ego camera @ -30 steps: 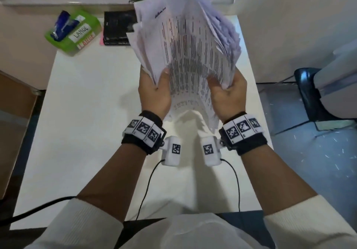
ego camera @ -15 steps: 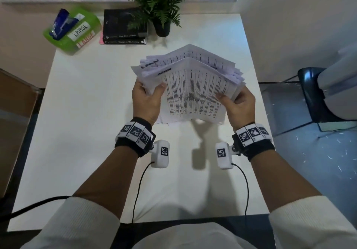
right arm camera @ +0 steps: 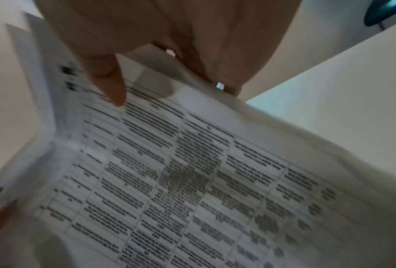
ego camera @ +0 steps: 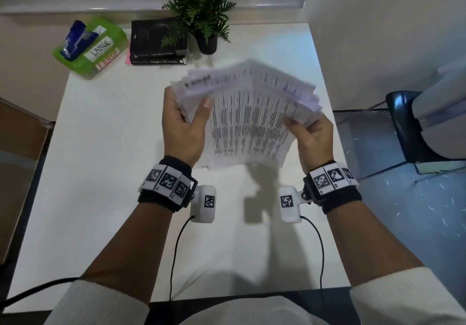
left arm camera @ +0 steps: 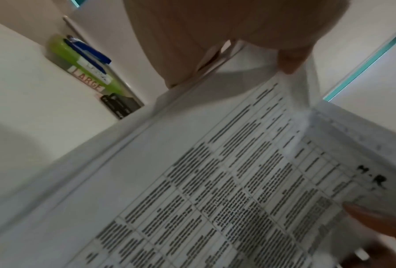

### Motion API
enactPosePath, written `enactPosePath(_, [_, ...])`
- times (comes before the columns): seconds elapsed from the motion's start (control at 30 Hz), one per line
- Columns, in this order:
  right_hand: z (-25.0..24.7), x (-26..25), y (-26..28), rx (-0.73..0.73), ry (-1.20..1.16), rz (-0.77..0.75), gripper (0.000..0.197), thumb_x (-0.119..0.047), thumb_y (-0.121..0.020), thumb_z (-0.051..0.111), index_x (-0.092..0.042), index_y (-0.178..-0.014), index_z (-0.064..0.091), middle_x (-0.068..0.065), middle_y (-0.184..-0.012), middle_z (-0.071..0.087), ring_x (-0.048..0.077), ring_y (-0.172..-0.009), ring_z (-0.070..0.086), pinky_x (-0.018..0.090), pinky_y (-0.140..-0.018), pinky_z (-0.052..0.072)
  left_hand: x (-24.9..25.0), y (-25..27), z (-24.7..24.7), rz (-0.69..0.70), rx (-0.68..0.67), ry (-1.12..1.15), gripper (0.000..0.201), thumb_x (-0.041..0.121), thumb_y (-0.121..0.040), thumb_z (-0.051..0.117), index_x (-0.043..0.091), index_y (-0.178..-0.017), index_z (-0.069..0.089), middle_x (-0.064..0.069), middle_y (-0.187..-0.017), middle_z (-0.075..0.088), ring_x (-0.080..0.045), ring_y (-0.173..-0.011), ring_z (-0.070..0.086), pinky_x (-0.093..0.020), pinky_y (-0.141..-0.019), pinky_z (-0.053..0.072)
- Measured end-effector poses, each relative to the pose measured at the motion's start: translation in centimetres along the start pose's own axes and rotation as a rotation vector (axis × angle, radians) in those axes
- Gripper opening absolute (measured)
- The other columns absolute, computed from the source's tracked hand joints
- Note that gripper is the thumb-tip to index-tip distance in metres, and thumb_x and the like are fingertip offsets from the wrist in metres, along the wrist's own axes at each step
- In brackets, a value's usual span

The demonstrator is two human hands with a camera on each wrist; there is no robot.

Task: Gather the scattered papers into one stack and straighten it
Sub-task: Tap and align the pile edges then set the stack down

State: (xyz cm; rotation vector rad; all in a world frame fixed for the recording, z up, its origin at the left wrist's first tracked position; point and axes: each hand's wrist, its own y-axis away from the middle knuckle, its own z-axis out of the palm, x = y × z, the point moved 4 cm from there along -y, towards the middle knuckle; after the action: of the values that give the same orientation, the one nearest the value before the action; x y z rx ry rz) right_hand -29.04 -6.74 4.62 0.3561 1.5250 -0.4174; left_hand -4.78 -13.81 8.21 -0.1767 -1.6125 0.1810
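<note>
Both hands clamped on the paper stack [ego camera: 249, 120], held above the table [ego camera: 106, 173] in front of the potted fern [ego camera: 201, 14]: left hand [ego camera: 182, 127] pinching one side, right hand [ego camera: 314, 138] the other. Edges fanned, grip loose-looking; outer sheets could slip free.

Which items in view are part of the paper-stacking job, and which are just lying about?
Job:
paper stack
left hand
right hand

Lying about:
green box
black books
potted plant
chair
</note>
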Motion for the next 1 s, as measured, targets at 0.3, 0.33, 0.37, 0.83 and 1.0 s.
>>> enactPosePath(0.3, [2.4,1.4,0.0,-0.137,0.147,0.095,0.025,0.007,-0.085,0.068,0.003,-0.109,0.064,0.012,-0.090,0.067,0.007,-0.076,0.063,0.020,-0.068,0.050,-5.0,1.2,-0.1,-0.278,0.092,-0.011,0.032,0.011,-0.090,0.066,0.013,-0.120,0.057,-0.004,-0.117,0.066,-0.017,-0.110,0.064,-0.043,-0.101,0.051])
enactPosePath(0.33, [2.7,1.3,-0.2,-0.137,0.154,0.093,0.024,0.006,-0.088,0.066,0.005,-0.112,0.064,0.008,-0.090,0.068,0.001,-0.073,0.063,0.016,-0.067,0.049,-5.0,0.9,0.0,-0.299,0.127,-0.014,0.031,0.013,-0.093,0.063,0.015,-0.124,0.057,-0.002,-0.120,0.066,-0.015,-0.113,0.063,-0.042,-0.104,0.049])
enactPosePath(0.37, [2.8,1.0,-0.3,-0.135,0.155,0.087,0.023,0.005,-0.090,0.064,0.004,-0.113,0.064,0.002,-0.090,0.069,-0.004,-0.072,0.063,0.012,-0.067,0.048,-4.7,0.7,0.2,-0.303,0.159,-0.034,0.034,0.015,-0.095,0.061,0.013,-0.128,0.055,-0.003,-0.123,0.065,-0.014,-0.116,0.062,-0.039,-0.105,0.048])
enactPosePath(0.83, [1.5,-3.6,-1.2,-0.017,0.110,-0.020,0.030,0.003,-0.091,0.065,0.001,-0.120,0.062,0.005,-0.106,0.071,-0.002,-0.091,0.069,0.014,-0.079,0.053,-3.8,-0.5,-1.5,-0.265,-0.200,-0.144,0.072,0.010,-0.073,0.086,0.016,-0.134,0.047,0.001,-0.111,0.069,-0.014,-0.105,0.068,-0.038,-0.092,0.056])
enactPosePath(1.0, [2.3,-6.6,-1.0,-0.029,0.018,-0.186,0.028,0.002,-0.090,0.066,0.008,-0.117,0.061,0.014,-0.110,0.070,0.019,-0.104,0.070,0.028,-0.087,0.056,-1.3,-1.3,-0.4,-0.187,0.035,-0.044,0.017,0.011,-0.090,0.071,0.012,-0.106,0.065,0.011,-0.098,0.070,0.008,-0.089,0.067,-0.019,-0.083,0.056])
